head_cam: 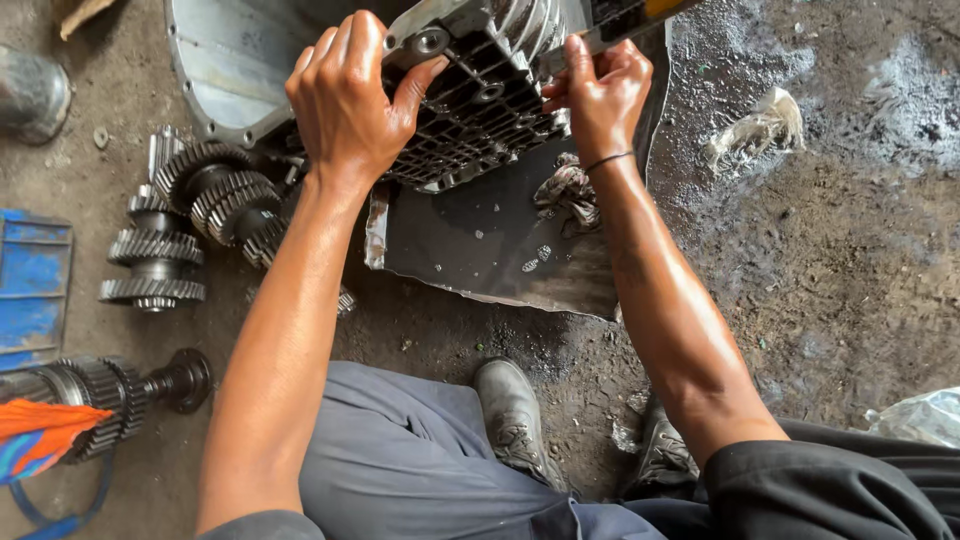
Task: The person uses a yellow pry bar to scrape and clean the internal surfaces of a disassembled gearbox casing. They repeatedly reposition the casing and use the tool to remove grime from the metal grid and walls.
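Both hands grip the ribbed metal gearbox casing [480, 95] over a dark sheet [490, 250] on the dirt floor, left hand [345, 100] clasping its flange, right hand [600, 95] pinching the far edge; it looks heavy, rigid and oily, best held by its rims

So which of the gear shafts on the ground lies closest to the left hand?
The dark gear cluster just below the left hand, beside the housing; the silvery stacked shaft and the long shaft lie farther left.

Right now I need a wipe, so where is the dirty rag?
In the head view, the dirty rag lies on the dark metal sheet, just below the ribbed gearbox housing, beside the right hand.
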